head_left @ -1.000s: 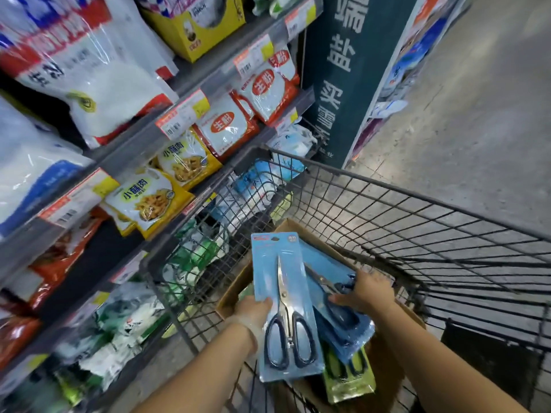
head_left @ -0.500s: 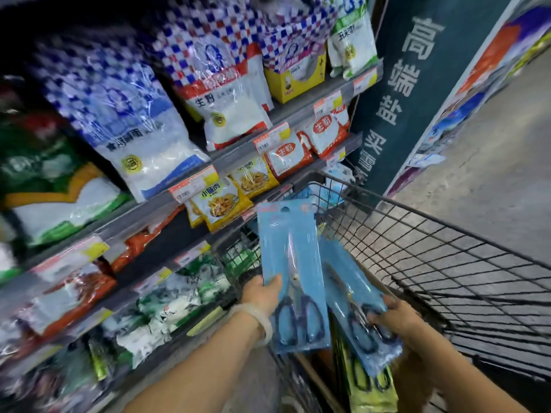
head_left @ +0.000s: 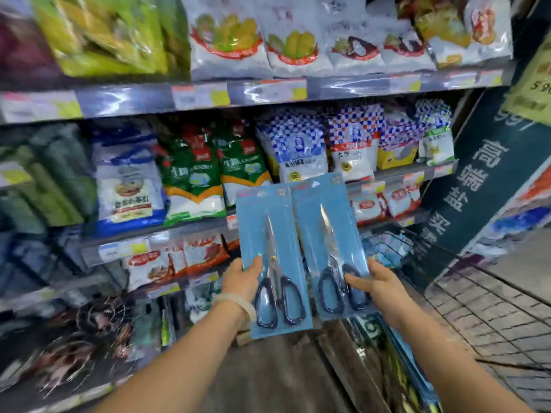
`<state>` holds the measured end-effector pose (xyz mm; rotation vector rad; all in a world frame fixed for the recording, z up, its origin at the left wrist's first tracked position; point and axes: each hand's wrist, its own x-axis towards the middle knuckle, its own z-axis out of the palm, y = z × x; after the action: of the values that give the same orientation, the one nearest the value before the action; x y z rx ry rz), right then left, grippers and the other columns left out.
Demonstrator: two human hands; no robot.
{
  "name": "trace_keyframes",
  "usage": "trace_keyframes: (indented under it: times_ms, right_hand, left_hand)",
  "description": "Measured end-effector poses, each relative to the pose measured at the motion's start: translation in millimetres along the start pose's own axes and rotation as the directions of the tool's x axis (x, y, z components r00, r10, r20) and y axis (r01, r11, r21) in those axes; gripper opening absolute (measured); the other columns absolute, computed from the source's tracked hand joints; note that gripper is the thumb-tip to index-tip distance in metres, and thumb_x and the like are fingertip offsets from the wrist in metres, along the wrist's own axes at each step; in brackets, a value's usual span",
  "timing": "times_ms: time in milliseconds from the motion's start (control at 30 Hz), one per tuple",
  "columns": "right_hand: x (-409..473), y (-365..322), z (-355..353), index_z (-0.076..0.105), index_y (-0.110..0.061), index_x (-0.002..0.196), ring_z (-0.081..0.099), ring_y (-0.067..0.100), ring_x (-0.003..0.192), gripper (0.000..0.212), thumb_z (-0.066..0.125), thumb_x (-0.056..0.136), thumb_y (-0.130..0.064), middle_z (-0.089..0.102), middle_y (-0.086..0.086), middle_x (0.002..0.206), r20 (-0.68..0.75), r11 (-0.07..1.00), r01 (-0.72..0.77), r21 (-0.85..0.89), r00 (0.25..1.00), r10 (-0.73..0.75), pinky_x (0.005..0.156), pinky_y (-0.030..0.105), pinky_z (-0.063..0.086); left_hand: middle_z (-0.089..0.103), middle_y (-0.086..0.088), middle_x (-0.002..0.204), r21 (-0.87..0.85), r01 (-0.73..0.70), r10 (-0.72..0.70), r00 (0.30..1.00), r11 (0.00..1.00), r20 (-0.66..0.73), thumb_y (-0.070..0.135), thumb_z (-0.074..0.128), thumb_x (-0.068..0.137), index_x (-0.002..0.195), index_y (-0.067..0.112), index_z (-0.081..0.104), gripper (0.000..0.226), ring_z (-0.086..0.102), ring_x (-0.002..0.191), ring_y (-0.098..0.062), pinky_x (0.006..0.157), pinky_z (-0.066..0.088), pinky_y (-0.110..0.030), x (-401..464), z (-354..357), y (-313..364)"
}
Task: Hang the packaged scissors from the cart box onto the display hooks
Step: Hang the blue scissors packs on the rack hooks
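Two blue card packs of black-handled scissors stand upright side by side in front of the shelves. My left hand (head_left: 242,278) grips the left scissors pack (head_left: 272,234) at its lower left edge. My right hand (head_left: 377,286) holds the right scissors pack (head_left: 325,222) at its lower right, fingers over the handles. More packs, blue and green, lie blurred in the cart box (head_left: 396,362) below my right arm. No display hooks can be made out in the blurred view.
Store shelves (head_left: 268,93) packed with bagged goods fill the left and centre. The wire cart (head_left: 483,305) sits at the lower right. A dark teal sign panel (head_left: 477,186) with white characters stands to the right, with grey floor beyond.
Both hands have lifted the two packs out of the cart box and up in front of the shelves. The view has swung up and left, away from the cart.
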<state>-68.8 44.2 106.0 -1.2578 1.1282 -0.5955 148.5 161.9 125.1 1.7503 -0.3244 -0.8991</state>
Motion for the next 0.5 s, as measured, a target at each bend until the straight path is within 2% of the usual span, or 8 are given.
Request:
trace_keyframes:
  times_ms: [67,133,200,267,300,367,433,500]
  right_hand:
    - [-11.9,3.8,58.5,0.062,-0.005,0.111,0.064,0.028,0.087,0.027,0.064,0.084,-0.002,0.069,0.012,0.1,0.093,1.0,0.007,0.004,0.996,-0.007,0.075,0.036,0.052]
    - [-29.1,9.2,120.0,0.063,-0.005,0.108,0.064,0.029,0.089,0.025,0.066,0.083,-0.005,0.07,0.013,0.1,0.183,1.0,-0.011,-0.003,0.983,0.011,0.082,0.042,0.049]
    - [-51.2,14.5,180.5,0.063,-0.005,0.108,0.063,0.029,0.09,0.03,0.071,0.08,-0.011,0.071,0.013,0.099,0.278,1.0,-0.024,0.006,0.96,0.021,0.083,0.043,0.048]
    - [-72.6,21.3,235.6,0.065,-0.007,0.107,0.065,0.029,0.09,0.044,0.08,0.069,-0.024,0.073,0.009,0.097,0.373,1.0,-0.023,-0.004,0.927,0.023,0.086,0.045,0.051]
    - [-84.6,23.2,262.4,0.067,-0.007,0.105,0.065,0.029,0.089,0.044,0.081,0.068,-0.026,0.074,0.008,0.093,0.415,1.0,-0.017,-0.018,0.909,0.023,0.085,0.046,0.052]
    - [-109.2,25.2,309.3,0.068,-0.007,0.098,0.064,0.027,0.08,0.018,0.071,0.08,-0.009,0.074,0.004,0.08,0.491,1.0,-0.008,-0.021,0.871,0.017,0.075,0.042,0.054]
    - [-126.2,28.8,349.5,0.066,-0.005,0.098,0.063,0.026,0.081,0.016,0.064,0.084,0.0,0.072,0.007,0.082,0.549,0.999,0.01,-0.052,0.836,0.021,0.077,0.041,0.053]
    - [-142.3,29.7,383.0,0.065,-0.007,0.101,0.063,0.026,0.088,0.018,0.064,0.084,0.0,0.07,0.011,0.093,0.595,0.997,0.023,-0.076,0.803,0.027,0.085,0.042,0.051]
  left_hand:
    - [0.064,-0.009,0.113,-0.019,0.003,-0.005,0.996,1.0,-0.094,0.029,0.059,0.091,0.113,0.012,0.06,0.028,0.059,0.106,-0.028,0.098,0.046,-0.041,-15.1,-59.1,-7.8]
    - [0.064,-0.012,0.114,-0.025,0.016,-0.02,0.985,1.0,-0.174,0.031,0.063,0.086,0.117,0.005,0.061,0.041,0.06,0.107,-0.028,0.101,0.044,-0.043,-28.3,-119.4,-22.0]
    - [0.065,-0.015,0.111,-0.049,0.038,-0.049,0.966,0.998,-0.254,0.028,0.066,0.084,0.116,0.0,0.062,0.043,0.061,0.106,-0.029,0.101,0.044,-0.041,-43.9,-178.5,-37.1]
    - [0.064,-0.013,0.113,-0.024,0.064,-0.068,0.943,0.998,-0.325,0.029,0.063,0.087,0.118,0.001,0.062,0.042,0.059,0.104,-0.026,0.096,0.045,-0.032,-69.3,-233.1,-45.4]
    - [0.062,-0.012,0.115,0.005,0.1,-0.092,0.927,0.995,-0.363,0.029,0.057,0.092,0.12,0.002,0.06,0.039,0.057,0.101,-0.023,0.088,0.043,-0.027,-80.7,-259.5,-52.4]
    - [0.06,-0.014,0.115,0.028,0.148,-0.12,0.887,0.989,-0.447,0.029,0.05,0.096,0.123,0.001,0.058,0.04,0.054,0.098,-0.022,0.077,0.034,-0.022,-100.5,-306.2,-67.7]
    - [0.06,-0.017,0.121,-0.033,0.154,-0.149,0.847,0.988,-0.511,0.037,0.057,0.088,0.124,0.0,0.057,0.052,0.054,0.099,-0.024,0.078,0.036,-0.024,-119.3,-343.6,-79.4]
    - [0.061,-0.017,0.113,-0.08,0.164,-0.18,0.811,0.983,-0.557,0.042,0.056,0.08,0.118,0.003,0.061,0.054,0.053,0.094,-0.023,0.081,0.041,-0.028,-133.3,-374.2,-90.6]
